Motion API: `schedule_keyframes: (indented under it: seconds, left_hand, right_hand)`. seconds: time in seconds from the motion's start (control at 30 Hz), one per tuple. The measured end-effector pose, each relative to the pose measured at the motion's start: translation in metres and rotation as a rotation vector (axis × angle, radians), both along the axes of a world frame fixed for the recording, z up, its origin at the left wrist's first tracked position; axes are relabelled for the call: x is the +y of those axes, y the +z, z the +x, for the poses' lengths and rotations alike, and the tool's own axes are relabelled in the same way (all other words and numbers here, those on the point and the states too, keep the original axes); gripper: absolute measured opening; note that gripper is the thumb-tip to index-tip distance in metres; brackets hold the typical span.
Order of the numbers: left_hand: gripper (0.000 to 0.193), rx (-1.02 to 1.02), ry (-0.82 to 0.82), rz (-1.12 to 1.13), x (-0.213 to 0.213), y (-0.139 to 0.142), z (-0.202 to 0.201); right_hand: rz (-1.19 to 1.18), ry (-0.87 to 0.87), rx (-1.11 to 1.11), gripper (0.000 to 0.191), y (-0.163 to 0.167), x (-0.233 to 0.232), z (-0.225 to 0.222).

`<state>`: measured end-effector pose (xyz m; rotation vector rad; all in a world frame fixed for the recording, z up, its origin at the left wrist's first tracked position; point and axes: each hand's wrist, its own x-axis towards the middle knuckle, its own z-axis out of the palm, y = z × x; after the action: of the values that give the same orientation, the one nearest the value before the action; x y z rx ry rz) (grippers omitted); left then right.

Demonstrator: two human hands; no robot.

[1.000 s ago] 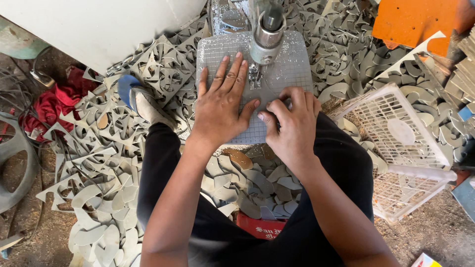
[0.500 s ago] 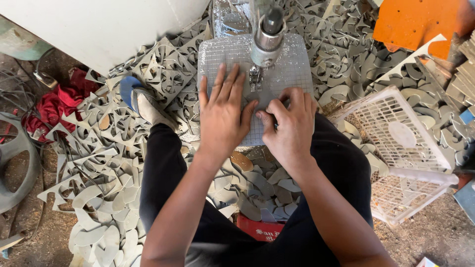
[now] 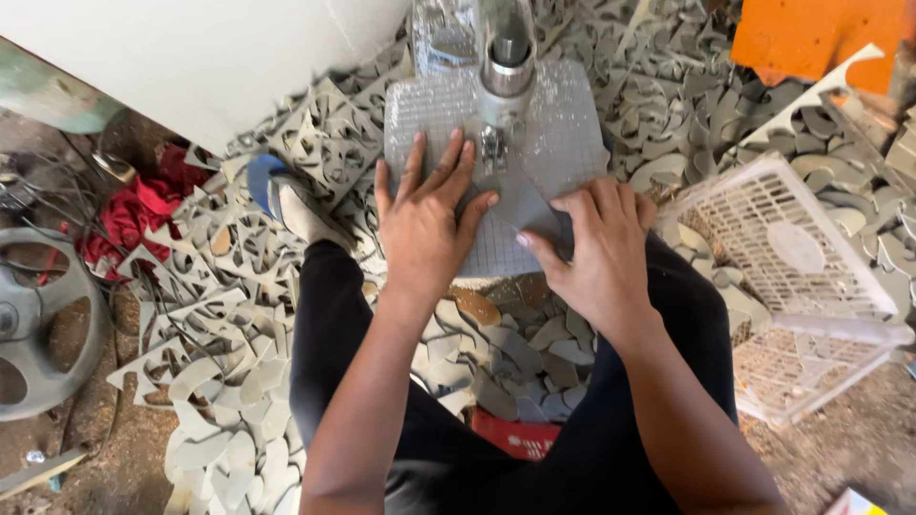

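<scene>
Left hand [image 3: 426, 224]: flat, fingers spread, palm pressing a grey sheet piece [image 3: 520, 205] onto the textured machine plate [image 3: 572, 133]. Right hand [image 3: 596, 250]: fingers curled, pinching the piece's near edge. Piece lies at plate centre under the metal press head [image 3: 508, 62]. Grey offcuts [image 3: 239, 286] litter the floor; white plastic crate [image 3: 801, 277] right. Hands barely shifted since earlier.

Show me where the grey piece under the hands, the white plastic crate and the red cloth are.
grey piece [image 3: 523, 205]: head view, bare middle between the hands.
white plastic crate [image 3: 863, 286]: head view, right rim.
red cloth [image 3: 138, 212]: head view, centre of the bundle.
</scene>
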<state>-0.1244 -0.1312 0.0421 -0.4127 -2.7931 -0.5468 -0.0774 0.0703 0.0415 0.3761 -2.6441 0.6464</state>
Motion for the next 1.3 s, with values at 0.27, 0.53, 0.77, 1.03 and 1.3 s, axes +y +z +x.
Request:
schedule_keyframes:
  seconds: [0.27,0.53,0.77,1.03,1.3]
  left_hand:
    - [0.063,-0.04,-0.007,0.006,-0.002,-0.001,-0.005]
    - [0.059,-0.029,-0.027,0.005,-0.002,0.002,-0.006]
    - [0.053,-0.034,-0.079,-0.023,-0.005,0.006,-0.013]
    - [0.049,-0.003,-0.14,-0.026,-0.009,0.006,-0.021]
    - [0.057,0.013,-0.123,0.072,-0.008,0.006,-0.004]
  right_hand:
    - [-0.046,0.016,0.015,0.041,-0.012,-0.006,-0.004]
    - [-0.067,-0.005,0.063,0.04,-0.016,-0.011,-0.005]
    - [-0.039,-0.034,0.077,0.038,-0.018,-0.02,-0.004]
    - [-0.059,-0.082,0.101,0.036,-0.02,-0.037,-0.004]
    - [-0.069,-0.114,0.111,0.037,-0.022,-0.042,-0.007]
